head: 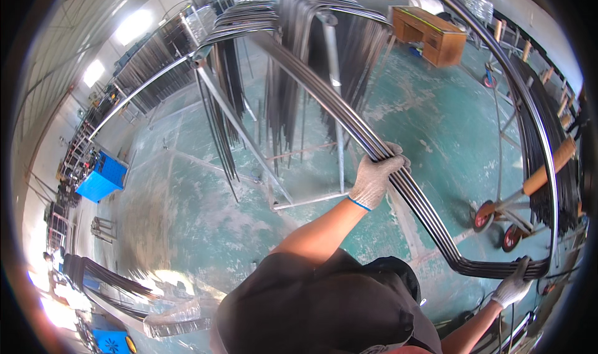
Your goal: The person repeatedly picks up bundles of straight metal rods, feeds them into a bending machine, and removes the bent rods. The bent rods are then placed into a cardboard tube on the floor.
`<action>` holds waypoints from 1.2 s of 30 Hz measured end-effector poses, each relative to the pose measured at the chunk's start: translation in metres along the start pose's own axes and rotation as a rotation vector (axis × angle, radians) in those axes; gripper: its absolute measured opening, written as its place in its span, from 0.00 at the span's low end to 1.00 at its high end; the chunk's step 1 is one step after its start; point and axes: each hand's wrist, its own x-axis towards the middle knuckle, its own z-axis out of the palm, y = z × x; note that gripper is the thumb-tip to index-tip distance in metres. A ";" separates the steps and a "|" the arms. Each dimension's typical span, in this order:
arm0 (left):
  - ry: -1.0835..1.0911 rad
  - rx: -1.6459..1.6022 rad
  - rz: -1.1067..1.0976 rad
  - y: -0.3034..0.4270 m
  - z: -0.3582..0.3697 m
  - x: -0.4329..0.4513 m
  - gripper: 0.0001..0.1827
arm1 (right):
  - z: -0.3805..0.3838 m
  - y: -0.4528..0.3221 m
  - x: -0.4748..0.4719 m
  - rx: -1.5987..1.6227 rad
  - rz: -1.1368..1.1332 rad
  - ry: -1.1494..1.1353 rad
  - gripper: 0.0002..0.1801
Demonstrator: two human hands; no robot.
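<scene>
Both my hands wear light knit gloves. My left hand (379, 174), with a blue-edged cuff, is wrapped around a bundle of several bent metal tubes (423, 209) about midway along one long side. Near the bundle's lower-right bend, my right hand (513, 281) grips the short cross section. One long side of the bundle slants up and away to the left, towards a metal rack (243, 130). The other long side arcs up along the right of the view. Several similar U-bent tubes (299, 60) hang over the rack, and the bundle's far end is blurred in front of them.
A wooden desk (432, 34) stands at the back right. On the right is a wheeled rack (504, 218) with cardboard-covered arms and dark tubes. A blue bin (103, 176) stands at the left. More bent tubes (107, 274) rest at the lower left. The green floor (205, 223) is worn.
</scene>
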 end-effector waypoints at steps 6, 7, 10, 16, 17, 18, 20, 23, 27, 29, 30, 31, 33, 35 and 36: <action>0.125 -0.055 0.144 0.087 -0.097 0.068 0.09 | 0.166 -0.119 0.005 -0.024 -0.334 -0.239 0.23; 0.149 -0.136 0.143 0.097 -0.114 0.082 0.09 | 0.197 -0.131 0.013 0.012 -0.310 -0.291 0.24; 0.161 -0.321 0.099 0.123 -0.156 0.122 0.11 | 0.275 -0.199 0.030 -0.158 -0.607 -0.247 0.26; 0.067 -0.508 0.123 0.146 -0.209 0.188 0.07 | 0.408 -0.362 0.076 -0.233 -1.054 -0.222 0.27; 0.089 -0.507 0.181 0.158 -0.230 0.184 0.06 | 0.451 -0.390 0.051 -0.168 -1.103 -0.263 0.27; 0.121 -0.522 0.191 0.169 -0.235 0.177 0.05 | 0.478 -0.426 0.028 -0.139 -1.162 -0.277 0.28; 0.123 -0.600 0.106 0.164 -0.235 0.191 0.09 | 0.469 -0.502 -0.017 -0.197 -1.241 -0.194 0.24; 0.339 -0.489 0.033 0.178 -0.250 0.152 0.16 | 0.496 -0.579 -0.115 -0.143 -1.279 -0.371 0.18; 0.537 0.149 0.148 0.198 -0.273 0.102 0.17 | 0.493 -0.657 -0.238 -0.130 -1.299 -0.638 0.16; 0.716 0.462 0.540 0.223 -0.269 0.083 0.19 | 0.499 -0.678 -0.276 -0.237 -1.611 -0.580 0.15; 0.789 0.624 0.731 0.239 -0.282 0.079 0.15 | 0.513 -0.684 -0.298 -0.071 -1.579 -0.669 0.16; 0.825 0.623 0.888 0.258 -0.273 0.074 0.12 | 0.534 -0.683 -0.321 0.101 -1.523 -0.762 0.16; 0.914 0.643 1.084 0.280 -0.283 0.082 0.14 | 0.561 -0.680 -0.351 0.196 -1.594 -0.762 0.14; 0.974 0.860 1.080 0.297 -0.298 0.081 0.18 | 0.605 -0.684 -0.399 0.090 -1.644 -0.898 0.16; 0.952 0.868 1.037 0.302 -0.301 0.082 0.19 | 0.628 -0.677 -0.415 0.140 -1.626 -0.840 0.15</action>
